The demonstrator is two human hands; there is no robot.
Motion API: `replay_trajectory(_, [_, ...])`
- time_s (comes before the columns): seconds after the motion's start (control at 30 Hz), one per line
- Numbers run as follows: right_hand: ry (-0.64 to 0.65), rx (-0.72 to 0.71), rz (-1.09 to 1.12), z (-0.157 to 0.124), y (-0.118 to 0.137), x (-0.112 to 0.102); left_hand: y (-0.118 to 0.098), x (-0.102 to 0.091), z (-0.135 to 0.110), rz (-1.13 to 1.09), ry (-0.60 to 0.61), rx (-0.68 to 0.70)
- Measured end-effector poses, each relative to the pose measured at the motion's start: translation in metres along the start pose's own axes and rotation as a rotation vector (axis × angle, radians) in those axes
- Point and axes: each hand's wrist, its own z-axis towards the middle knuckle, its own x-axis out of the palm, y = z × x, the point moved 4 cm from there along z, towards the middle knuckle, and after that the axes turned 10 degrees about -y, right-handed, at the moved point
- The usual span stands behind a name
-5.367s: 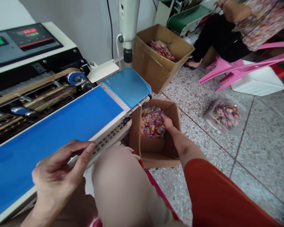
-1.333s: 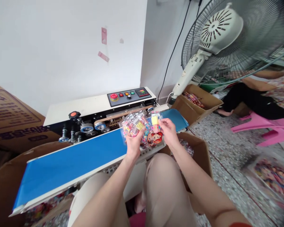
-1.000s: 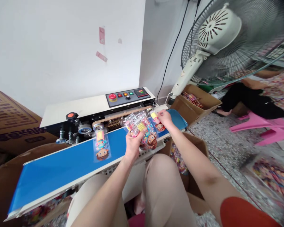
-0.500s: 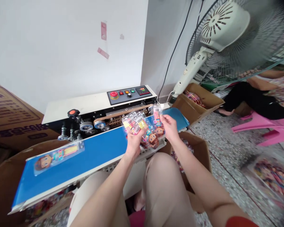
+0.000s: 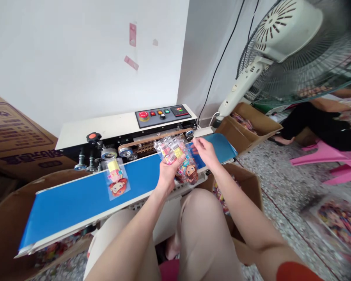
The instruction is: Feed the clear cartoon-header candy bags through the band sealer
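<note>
1. Across mid-frame: conveyor belt (image 5: 73, 207), just before a machine (image 5: 96, 125).
2. On the conveyor belt, left of centre: single packet (image 5: 117, 184).
3. At centre, over the conveyor belt: packet stack (image 5: 174, 147) in left hand (image 5: 169, 171); just right, right hand (image 5: 206, 153).
4. Right of centre, lower down: box (image 5: 248, 187) holding loose packets (image 5: 218, 195).
5. Upper right: fan (image 5: 289, 27), above rear box (image 5: 236, 136).
6. Far left: carton (image 5: 17, 132).
7. Lower right: bagged packets (image 5: 339, 220) on floor (image 5: 283, 210).

Red-orange sleeve (image 5: 296, 272) on right arm (image 5: 245, 207); plain beige trousers (image 5: 204, 230); 2 bare hands (image 5: 168, 174).
</note>
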Motion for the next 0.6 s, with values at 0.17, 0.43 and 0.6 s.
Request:
replay_trajectory(0.17, [0.121,-0.061,0.233,-0.039,0.026,-0.003,0.004,0.002,-0.001,0.025,0.032,0.007])
replay_trajectory(0.43, [-0.051,-0.041,0.158,-0.042,0.014,-0.010,0.006,0.006,-0.005,0.015,0.063,-0.017])
replay_trajectory(0.6, [-0.329,-0.009,0.136,-0.025,-0.016,-0.030,0.008,0.001,-0.002,0.026,-0.001,-0.023])
